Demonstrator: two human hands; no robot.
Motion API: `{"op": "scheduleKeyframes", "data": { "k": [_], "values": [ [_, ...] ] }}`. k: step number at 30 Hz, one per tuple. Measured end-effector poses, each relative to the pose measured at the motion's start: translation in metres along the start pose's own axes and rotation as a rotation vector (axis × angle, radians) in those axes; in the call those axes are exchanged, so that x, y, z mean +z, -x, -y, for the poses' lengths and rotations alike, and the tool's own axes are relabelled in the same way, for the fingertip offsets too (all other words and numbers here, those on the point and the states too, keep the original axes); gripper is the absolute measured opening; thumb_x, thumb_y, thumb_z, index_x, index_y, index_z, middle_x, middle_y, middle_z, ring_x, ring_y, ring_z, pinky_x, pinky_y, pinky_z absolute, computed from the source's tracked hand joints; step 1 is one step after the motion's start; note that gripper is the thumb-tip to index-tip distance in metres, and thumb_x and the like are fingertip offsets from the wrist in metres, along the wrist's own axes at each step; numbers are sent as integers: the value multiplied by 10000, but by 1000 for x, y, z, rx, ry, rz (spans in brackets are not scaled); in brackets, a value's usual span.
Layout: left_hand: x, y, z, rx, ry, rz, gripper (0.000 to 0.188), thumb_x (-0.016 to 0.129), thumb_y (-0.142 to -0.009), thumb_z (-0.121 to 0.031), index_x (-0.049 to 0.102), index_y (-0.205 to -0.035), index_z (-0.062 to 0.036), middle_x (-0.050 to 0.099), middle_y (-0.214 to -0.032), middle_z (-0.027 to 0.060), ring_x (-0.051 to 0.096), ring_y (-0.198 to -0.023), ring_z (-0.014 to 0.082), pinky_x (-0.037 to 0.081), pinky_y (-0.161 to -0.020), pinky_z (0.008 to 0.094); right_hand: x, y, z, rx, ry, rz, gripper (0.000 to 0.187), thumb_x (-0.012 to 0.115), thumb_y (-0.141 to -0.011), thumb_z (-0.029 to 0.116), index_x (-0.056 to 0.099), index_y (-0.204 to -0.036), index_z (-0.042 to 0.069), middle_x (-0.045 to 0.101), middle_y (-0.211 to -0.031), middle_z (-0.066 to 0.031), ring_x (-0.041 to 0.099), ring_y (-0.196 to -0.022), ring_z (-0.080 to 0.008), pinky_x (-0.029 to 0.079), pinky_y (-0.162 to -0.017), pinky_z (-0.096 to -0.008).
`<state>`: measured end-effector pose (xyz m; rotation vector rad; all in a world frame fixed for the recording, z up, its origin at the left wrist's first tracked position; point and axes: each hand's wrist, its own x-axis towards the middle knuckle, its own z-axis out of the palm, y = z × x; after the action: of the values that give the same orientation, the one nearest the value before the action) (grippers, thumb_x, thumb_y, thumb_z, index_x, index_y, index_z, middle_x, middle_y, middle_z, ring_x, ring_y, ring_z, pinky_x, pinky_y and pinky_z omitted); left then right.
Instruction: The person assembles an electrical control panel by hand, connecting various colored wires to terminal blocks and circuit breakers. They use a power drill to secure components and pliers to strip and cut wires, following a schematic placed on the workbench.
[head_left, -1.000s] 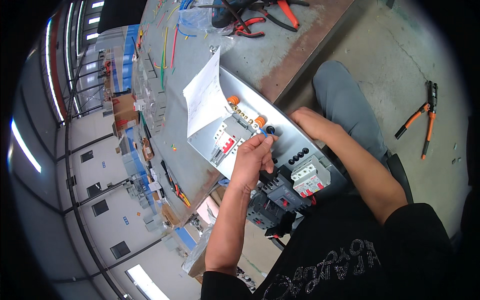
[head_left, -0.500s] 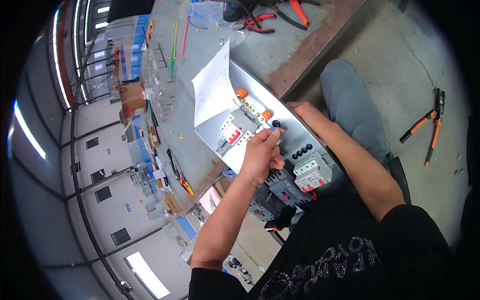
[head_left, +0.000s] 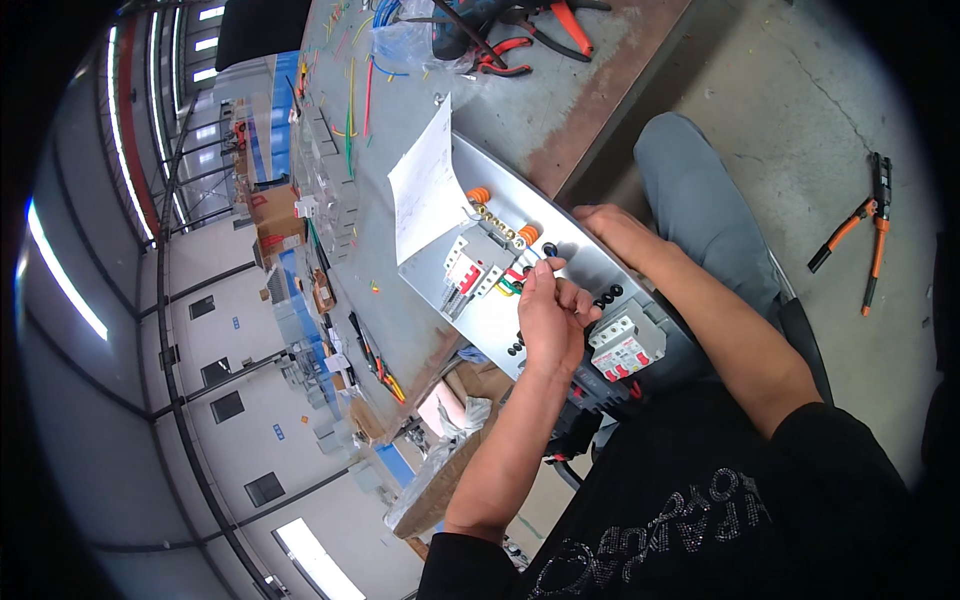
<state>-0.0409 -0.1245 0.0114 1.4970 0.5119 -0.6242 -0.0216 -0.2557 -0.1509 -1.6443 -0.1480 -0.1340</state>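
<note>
A grey metal electrical box lies tilted across the bench edge and my lap. Inside are a breaker with red levers, a brass terminal strip between orange insulators, and black grommets. My left hand is over the middle of the box, thumb and fingers curled together; what they pinch is hidden. Red and yellow-green wires show beside its fingertips. My right hand grips the box's right side wall. Another breaker sits near my body, with dark breakers partly covered by my left arm.
A creased paper sheet stands up at the box's far end. On the bench lie red-handled pliers, a plastic bag and loose coloured wires. An orange-handled crimping tool lies on the floor at right.
My left hand has turned, palm more upward, and shifted slightly right and nearer me. Red and yellow-green wires now show beside it. My right hand stays on the box wall.
</note>
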Motion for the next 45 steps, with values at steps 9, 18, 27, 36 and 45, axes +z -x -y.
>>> {"op": "scheduleKeyframes", "data": {
  "k": [9,18,27,36,45],
  "values": [
    [11,7,3,28,-22,-33,334,457,-1163,-409,567,-1170,-94,346,-676,-5,451,-590,164,507,-560,357,-7,0,11,377,-259,47,209,630,-903,57,750,-1047,-35,750,-1047,-264,733,-994,-385,558,-852,-447],
    [0,0,9,31,39,52,336,445,-1166,-399,576,-1152,-89,354,-647,-14,452,-545,155,525,-546,359,-13,6,-9,255,-181,83,218,705,-897,57,777,-1087,-23,796,-968,-182,747,-898,-238,572,-822,-396],
    [-1,2,15,13,254,70,328,454,-1165,-328,589,-1315,-70,453,-711,4,597,-594,153,589,-577,360,-21,4,0,496,-194,55,238,691,-991,117,776,-1157,-32,788,-1024,-71,687,-904,-119,570,-809,-309],
    [-46,73,17,180,146,351,402,586,-1117,-200,584,-1469,-6,669,-950,37,691,-846,134,587,-780,305,-33,-6,85,476,-178,-74,552,682,-1043,396,662,-1347,-64,746,-1210,-122,684,-1096,-165,522,-946,-298],
    [-193,22,-26,642,-141,-231,338,678,-1057,-192,702,-1319,20,716,-937,33,666,-859,100,528,-792,259,9,-8,112,453,-79,-121,600,878,-900,258,614,-1330,-68,760,-1119,-138,719,-956,-143,584,-828,-295]
  ]
}}
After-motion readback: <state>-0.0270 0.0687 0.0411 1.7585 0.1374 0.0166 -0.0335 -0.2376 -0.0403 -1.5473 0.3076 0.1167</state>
